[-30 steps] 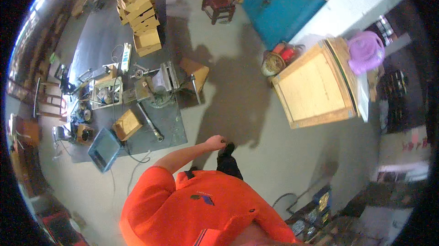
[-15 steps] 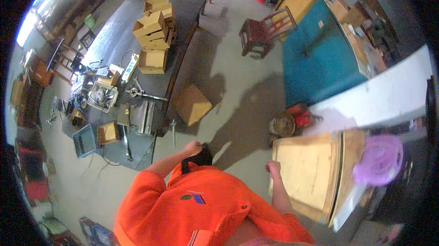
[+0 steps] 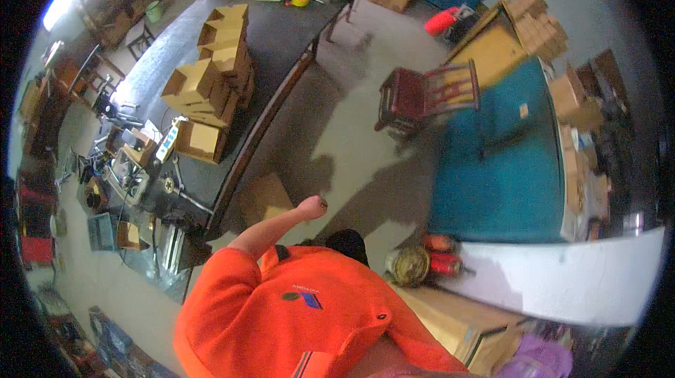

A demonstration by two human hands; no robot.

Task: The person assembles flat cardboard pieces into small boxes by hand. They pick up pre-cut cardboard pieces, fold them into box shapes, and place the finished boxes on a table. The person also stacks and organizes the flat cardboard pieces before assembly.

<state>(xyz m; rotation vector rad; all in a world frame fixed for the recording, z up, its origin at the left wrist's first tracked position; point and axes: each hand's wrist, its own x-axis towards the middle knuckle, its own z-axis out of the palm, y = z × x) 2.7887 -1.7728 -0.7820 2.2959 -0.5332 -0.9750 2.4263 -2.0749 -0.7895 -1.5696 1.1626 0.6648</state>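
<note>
My left hand [image 3: 311, 207] is out in front of my orange shirt [image 3: 281, 300], above the floor. Its fingers are curled into a fist, and whether anything is inside them is hidden. A brown board or flattened carton [image 3: 271, 199] lies on the floor just beyond that forearm. My right hand is out of sight, with only the orange sleeve [image 3: 415, 332] showing on that side. The dark red wooden chair [image 3: 422, 97] stands farther ahead, to the right of centre.
On the left, a long dark table [image 3: 271, 33] bears stacked open cardboard boxes [image 3: 204, 86], a power strip [image 3: 169, 140] and metal tools. A teal panel [image 3: 499, 174] with cartons beyond it stands at right. Nearer are a red machine [image 3: 443, 263], a wooden crate [image 3: 450, 318] and a purple fan [image 3: 538, 360].
The view has moved forward and turned, so the table, chair and crate sit differently. My left fist has swung forward. My right hand, seen before beside the crate, has gone out of view.
</note>
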